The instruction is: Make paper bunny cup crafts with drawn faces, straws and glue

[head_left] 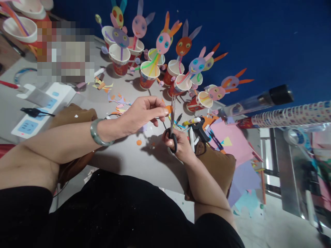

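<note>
Between thumb and fingertips, my left hand (141, 115) pinches a small piece of orange paper (169, 109). My right hand (181, 144) grips black-handled scissors (172, 119), their blades pointing away from me and close against the orange paper. Whether the blades are cutting into it I cannot tell. Below the hands, a small orange paper disc (139, 142) lies on the grey table (155, 165). Paper scraps (119, 100) are scattered beyond my left wrist, which wears a green bangle (99, 132).
Several paper cups (119, 60) with paper rabbit heads stand along the blue wall. A glue gun (200, 131), markers and pink paper (230, 137) lie right. Stacked cups (292, 117) lean at far right; a power strip (43, 106) sits left. Brown cushions (217, 165) lie under both forearms.
</note>
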{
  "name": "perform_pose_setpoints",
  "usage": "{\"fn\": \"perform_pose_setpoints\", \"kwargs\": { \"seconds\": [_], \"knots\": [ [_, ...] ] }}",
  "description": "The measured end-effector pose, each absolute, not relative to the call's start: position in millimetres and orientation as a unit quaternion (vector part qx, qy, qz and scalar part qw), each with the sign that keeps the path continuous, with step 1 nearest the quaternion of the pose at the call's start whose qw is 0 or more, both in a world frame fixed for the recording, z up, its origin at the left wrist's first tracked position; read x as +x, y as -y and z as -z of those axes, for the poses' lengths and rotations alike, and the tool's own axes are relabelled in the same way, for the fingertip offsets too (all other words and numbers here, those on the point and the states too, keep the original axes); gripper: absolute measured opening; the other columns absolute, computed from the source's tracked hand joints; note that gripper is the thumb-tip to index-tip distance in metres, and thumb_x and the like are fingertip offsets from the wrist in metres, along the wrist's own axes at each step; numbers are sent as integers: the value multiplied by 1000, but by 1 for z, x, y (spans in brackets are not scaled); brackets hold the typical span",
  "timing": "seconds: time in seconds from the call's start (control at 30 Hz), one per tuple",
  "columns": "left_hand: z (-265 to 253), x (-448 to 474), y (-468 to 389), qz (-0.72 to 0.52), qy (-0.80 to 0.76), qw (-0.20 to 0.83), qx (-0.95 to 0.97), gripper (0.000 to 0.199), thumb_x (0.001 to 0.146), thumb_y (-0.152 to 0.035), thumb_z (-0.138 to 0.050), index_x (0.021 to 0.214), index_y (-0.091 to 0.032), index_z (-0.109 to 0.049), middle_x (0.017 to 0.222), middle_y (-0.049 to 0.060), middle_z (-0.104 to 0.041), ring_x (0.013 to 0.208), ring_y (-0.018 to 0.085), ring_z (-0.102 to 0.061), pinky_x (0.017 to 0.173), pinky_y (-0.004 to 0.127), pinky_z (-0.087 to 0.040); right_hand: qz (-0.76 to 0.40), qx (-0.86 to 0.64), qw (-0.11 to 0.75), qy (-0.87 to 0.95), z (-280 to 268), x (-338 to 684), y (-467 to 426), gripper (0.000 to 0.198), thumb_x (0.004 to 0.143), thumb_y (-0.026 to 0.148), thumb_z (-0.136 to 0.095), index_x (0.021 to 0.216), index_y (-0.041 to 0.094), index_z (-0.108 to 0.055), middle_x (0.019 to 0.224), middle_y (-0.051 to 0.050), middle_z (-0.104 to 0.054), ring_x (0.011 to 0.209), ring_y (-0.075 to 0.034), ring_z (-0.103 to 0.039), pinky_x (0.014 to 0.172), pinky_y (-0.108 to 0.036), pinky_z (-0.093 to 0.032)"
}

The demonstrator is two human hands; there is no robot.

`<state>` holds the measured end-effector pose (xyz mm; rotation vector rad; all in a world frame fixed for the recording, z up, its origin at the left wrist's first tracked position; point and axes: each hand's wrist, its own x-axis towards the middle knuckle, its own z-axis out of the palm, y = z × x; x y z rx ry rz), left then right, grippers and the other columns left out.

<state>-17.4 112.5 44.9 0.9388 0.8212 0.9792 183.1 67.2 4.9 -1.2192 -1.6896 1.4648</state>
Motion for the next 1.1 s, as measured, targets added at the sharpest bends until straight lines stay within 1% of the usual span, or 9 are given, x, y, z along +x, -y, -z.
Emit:
{"fn": "perform_pose_setpoints", "kwargs": {
  "seconds": [0.23,0.4,0.6,0.87,1.1],
  "knots": [
    [-40,-18,-113,-442,-354,694,444,11,82,-14,-71,75,-17,-62,68,-3,-66,63,6,-63,53,16,-49,-568,-458,287,620,-6,182,-67,67,68,85,-73,66,22,-50,62,2,-55,56,-11,-43,54,-27,-35],
    [-40,-19,-113,-446,-352,678,466,13,82,-14,-69,72,-17,-62,67,-3,-65,59,5,-59,52,16,-48,-556,-456,274,639,-9,181,-68,68,70,87,-69,67,22,-50,62,2,-55,58,-11,-44,55,-27,-37],
    [-42,-19,-113,-436,-371,658,489,13,81,-13,-68,70,-17,-62,68,-2,-65,58,5,-57,53,16,-48,-548,-460,282,639,-11,180,-69,69,68,88,-69,65,22,-50,62,2,-56,58,-11,-44,55,-26,-36],
    [-48,-20,-112,-430,-372,659,493,15,82,-10,-66,69,-16,-62,65,-3,-64,55,4,-56,52,16,-47,-552,-457,289,635,-12,181,-70,68,68,86,-72,64,22,-50,60,2,-55,56,-11,-43,54,-27,-35],
    [-50,-20,-112,-437,-372,661,484,16,82,-8,-66,69,-16,-62,65,-3,-64,56,4,-55,52,16,-47,-553,-462,279,635,-12,181,-70,69,67,88,-71,64,22,-50,59,2,-55,56,-11,-43,54,-27,-36]
  ]
}}
